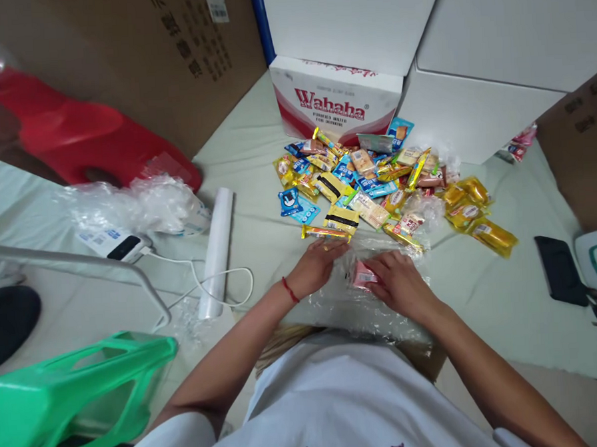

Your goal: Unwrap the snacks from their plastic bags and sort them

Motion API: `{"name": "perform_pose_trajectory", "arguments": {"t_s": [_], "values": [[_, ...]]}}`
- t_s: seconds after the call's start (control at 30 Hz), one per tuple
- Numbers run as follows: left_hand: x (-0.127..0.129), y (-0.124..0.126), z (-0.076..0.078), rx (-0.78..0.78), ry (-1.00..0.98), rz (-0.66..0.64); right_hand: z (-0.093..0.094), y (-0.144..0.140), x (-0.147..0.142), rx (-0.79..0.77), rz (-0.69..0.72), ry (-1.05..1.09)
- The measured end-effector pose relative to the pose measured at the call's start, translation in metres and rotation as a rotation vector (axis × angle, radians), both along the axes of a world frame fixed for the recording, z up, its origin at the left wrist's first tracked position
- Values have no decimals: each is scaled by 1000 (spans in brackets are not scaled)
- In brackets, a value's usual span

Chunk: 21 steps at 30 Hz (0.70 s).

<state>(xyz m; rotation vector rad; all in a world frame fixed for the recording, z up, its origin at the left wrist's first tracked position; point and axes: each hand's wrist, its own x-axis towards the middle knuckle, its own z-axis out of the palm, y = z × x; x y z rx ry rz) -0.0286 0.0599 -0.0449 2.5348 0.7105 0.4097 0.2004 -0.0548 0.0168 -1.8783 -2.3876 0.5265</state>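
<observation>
While both hands are working at it, a clear plastic bag (352, 294) is lying flat on the pale green surface (482, 294) just in front of the person's body. Inside the bag, a small pink snack packet (364, 275) is sitting under the right hand (399, 281), whose fingers are curling narrowly over it and pinching it through the film. Beside it, the left hand (315, 266), wearing a red string bracelet (290, 290) at the wrist, is pressing the bag's left edge with fingers loosely bent, gripping nothing else.

Just beyond the fingertips, a loose pile of wrapped snacks (376, 186) in yellow, blue and gold is spreading across the surface. Farther beyond the pile, a Wahaha water carton (335, 105) is standing closed, with white boxes (474, 54) stacked above and to its right.

Left of the left hand, a white roll (216, 251) is lying near a white cable (202, 285), a power bank (113, 245) and crumpled plastic (137, 205). Nearer, at far left, a green plastic stool (72, 395) is showing. Well right of the right hand, a black phone (561, 270) is resting.
</observation>
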Motion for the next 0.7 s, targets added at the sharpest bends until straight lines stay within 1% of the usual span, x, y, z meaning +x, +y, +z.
{"name": "perform_pose_trajectory", "arguments": {"t_s": [0.07, 0.13, 0.23, 0.27, 0.3, 0.37, 0.4, 0.43, 0.47, 0.5, 0.6, 0.67, 0.7], "values": [[-5, 2, 4, 9, -55, -22, -2, 0, 1, 33, 0, 20], [-15, -1, 8, 53, -84, -16, 0, -8, 7, 94, 0, 75], [-36, -16, 14, 159, -80, 65, 10, -38, 24, 171, -32, 193], [-44, -24, 15, 181, -73, 60, 13, -53, 30, 168, -20, 228], [-52, -32, 16, 192, -67, 10, 15, -68, 36, 148, 11, 252], [-64, -47, 16, 189, -49, -191, 14, -98, 46, 71, 113, 255], [-69, -53, 16, 184, -32, -301, 10, -110, 50, 31, 166, 233], [-72, -58, 14, 186, -7, -386, 4, -119, 52, 3, 206, 204], [-75, -61, 12, 194, 23, -434, -4, -126, 54, -12, 231, 174], [-76, -62, 10, 208, 55, -448, -12, -129, 55, -8, 237, 153], [-77, -58, 8, 236, 141, -389, -32, -128, 57, 48, 173, 177], [-74, -53, 12, 234, 197, -325, -36, -120, 60, 91, 142, 270], [-73, -51, 15, 228, 227, -291, -34, -115, 62, 112, 140, 334]]}}
